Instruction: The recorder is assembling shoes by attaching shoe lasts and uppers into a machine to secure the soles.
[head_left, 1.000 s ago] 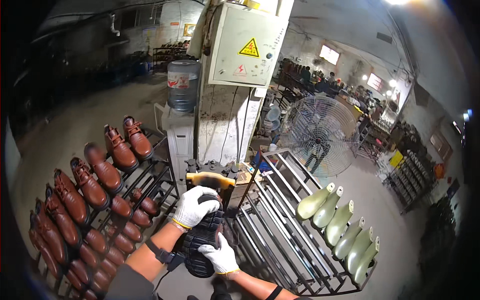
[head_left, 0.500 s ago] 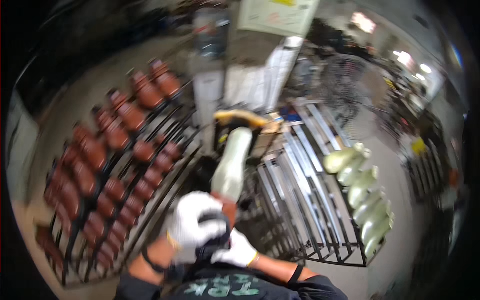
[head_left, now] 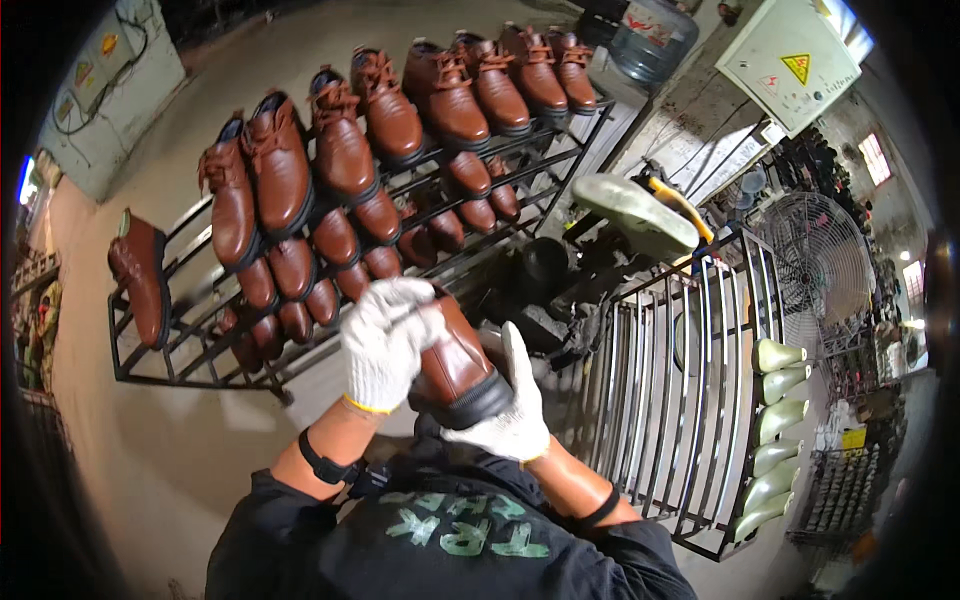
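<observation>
A brown leather shoe (head_left: 462,352) with a black sole is held between both my hands in front of my chest, its heel toward me. My left hand (head_left: 390,340), in a white knit glove, grips the shoe's upper from the left, fingers over its opening. From the right, my gloved right hand (head_left: 508,405) cups the sole and heel, thumb raised along the side. Beyond the shoe, a pale green shoe last (head_left: 640,215) sits on a dark stand, apart from my hands. The toe of the held shoe is mostly hidden.
At the left, a black metal rack (head_left: 200,375) carries several brown lace-up shoes (head_left: 340,145) on its tiers. Another metal rack (head_left: 640,390) at the right bears pale green lasts (head_left: 775,455). A large fan (head_left: 805,250), water bottle (head_left: 652,40) and electrical box (head_left: 790,65) stand farther back.
The brown shoe has come away from the pale green last, toward my chest, and turned in my hands. My view has swung left, bringing more of the shoe rack into sight.
</observation>
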A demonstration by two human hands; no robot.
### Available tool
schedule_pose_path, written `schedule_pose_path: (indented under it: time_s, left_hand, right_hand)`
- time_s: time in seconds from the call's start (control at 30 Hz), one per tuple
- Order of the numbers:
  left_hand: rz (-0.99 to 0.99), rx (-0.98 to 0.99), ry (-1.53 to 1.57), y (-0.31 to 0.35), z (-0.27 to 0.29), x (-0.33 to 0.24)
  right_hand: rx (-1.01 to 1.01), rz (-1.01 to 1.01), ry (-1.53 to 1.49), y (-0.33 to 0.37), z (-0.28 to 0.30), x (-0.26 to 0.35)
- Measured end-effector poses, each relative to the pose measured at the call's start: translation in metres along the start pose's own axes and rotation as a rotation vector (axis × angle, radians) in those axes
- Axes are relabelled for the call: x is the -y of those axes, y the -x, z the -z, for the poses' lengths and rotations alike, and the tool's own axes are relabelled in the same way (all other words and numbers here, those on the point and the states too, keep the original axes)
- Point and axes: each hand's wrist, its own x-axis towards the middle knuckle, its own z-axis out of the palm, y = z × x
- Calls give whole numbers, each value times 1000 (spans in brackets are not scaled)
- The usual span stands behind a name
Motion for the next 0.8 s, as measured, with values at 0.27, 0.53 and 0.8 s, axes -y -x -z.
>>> schedule_pose_path:
  time_s: [0.27,0.53,0.8]
  left_hand:
    - [-43,-2,-143,1,62,-8]
    - [216,56,223,-5,79,-34]
    - [-138,-112,-882,32,130,-69]
  right_hand:
    - [-50,0,-42,-40,-45,-5]
    - [258,-51,34,-95,-26,-25]
    - [322,-514,-767,-155,-65,-23]
